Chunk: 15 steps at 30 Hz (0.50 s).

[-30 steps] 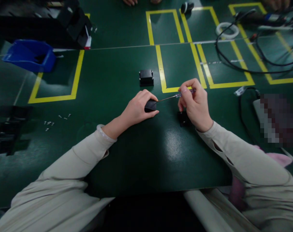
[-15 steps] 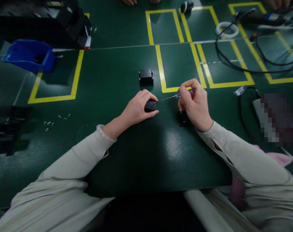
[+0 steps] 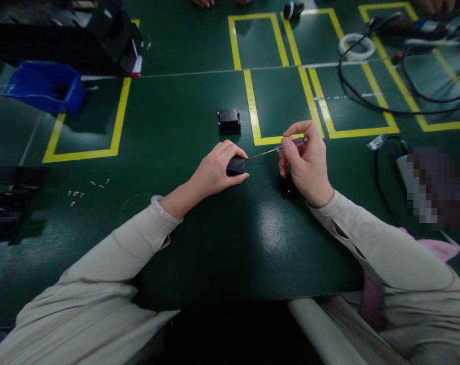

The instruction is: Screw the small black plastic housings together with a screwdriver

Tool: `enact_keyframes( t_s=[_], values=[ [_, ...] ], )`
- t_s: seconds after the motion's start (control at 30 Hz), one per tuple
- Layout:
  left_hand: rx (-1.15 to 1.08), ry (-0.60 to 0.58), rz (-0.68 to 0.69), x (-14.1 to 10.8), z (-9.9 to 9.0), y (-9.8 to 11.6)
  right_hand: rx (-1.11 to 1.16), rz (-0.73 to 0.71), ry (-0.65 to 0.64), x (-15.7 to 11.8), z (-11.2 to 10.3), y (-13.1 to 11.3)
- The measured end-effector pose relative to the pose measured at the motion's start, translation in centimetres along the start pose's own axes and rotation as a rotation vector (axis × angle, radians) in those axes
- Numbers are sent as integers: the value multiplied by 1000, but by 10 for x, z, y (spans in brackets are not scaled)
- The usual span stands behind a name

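left hand (image 3: 217, 167): fingers and thumb closed around a small black rectangular housing (image 3: 235, 166) at the middle of the green tabletop (image 3: 215, 243); its right end is exposed between them. right hand (image 3: 308, 165): thumb and fingers pinching the clear purplish handle of a screwdriver (image 3: 293, 144). the shaft slopes down to the left, its tip at the housing's right end; whether it sits in a screw head cannot be told. a black part (image 3: 286, 186) lies just beside the right hand, on its near side, partly hidden by it. a second black housing (image 3: 229, 121), with bright screws at its sides, rests on the far side of the left hand. loose silver screws (image 3: 75, 193) lie scattered to the left, well apart from both hands. a blue bin (image 3: 43, 86) stands far left.
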State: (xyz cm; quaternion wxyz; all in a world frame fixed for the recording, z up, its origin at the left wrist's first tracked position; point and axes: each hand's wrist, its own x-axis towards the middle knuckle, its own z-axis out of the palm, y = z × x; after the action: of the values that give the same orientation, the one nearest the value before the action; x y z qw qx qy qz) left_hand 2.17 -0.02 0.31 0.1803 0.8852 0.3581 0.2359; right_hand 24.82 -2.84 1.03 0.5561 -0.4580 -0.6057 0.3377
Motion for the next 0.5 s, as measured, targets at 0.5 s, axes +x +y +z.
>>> enact_keyframes(
  t_s=[0.5],
  values=[
    [2,-9,-13,0,-1,0,-18,18,-12,1,0,-3]
  ],
)
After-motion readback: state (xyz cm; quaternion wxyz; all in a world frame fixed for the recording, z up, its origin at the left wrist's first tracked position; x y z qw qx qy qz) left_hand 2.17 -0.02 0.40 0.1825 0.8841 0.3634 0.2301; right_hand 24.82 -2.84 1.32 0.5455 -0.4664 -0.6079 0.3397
